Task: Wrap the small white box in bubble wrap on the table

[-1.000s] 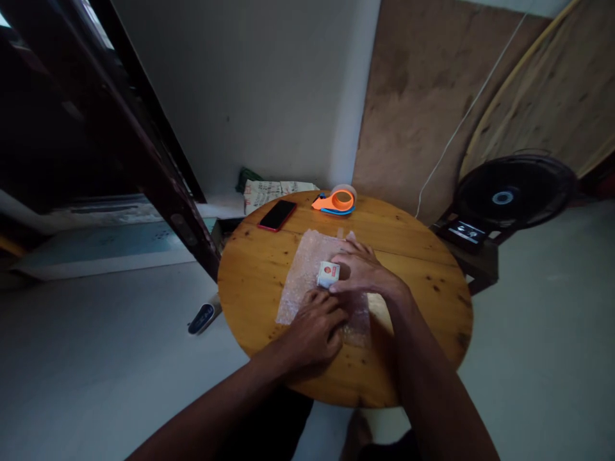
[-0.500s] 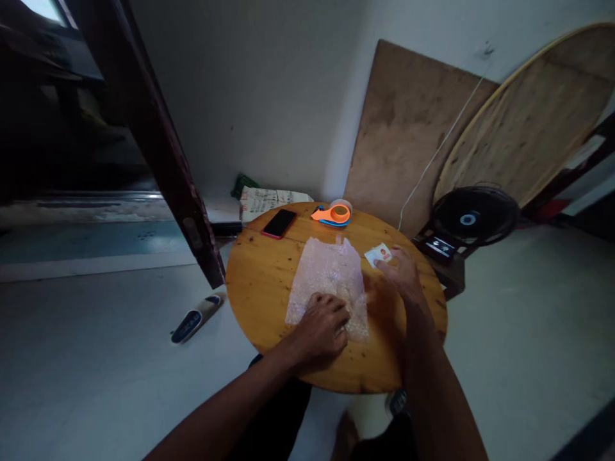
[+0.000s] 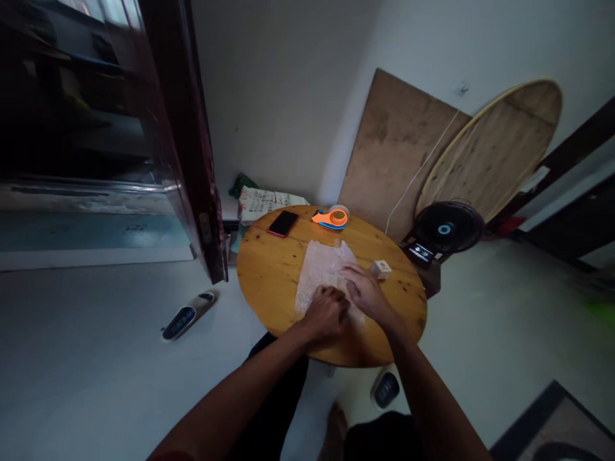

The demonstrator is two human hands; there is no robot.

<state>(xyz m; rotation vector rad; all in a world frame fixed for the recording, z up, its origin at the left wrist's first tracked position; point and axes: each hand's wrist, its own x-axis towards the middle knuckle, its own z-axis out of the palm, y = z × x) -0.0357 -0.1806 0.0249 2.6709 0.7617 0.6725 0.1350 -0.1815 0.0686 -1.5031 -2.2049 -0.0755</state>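
A sheet of bubble wrap lies flat on the round wooden table. My left hand is closed, its fingers curled down on the near part of the wrap; anything beneath them is hidden. My right hand reaches over the wrap's right side, palm down and fingers stretched out, close beside the left. Just beyond it, on the bare wood, stands a small white box with a red mark on top.
Toward the back of the table are an orange and blue tape dispenser and a red-edged phone. A fan stands right of the table. Slippers lie on the floor, and a dark door frame rises at left.
My right hand has let go of the small box on the table and moved left over the bubble wrap. My left hand stays on the wrap. The whole view has shifted slightly.
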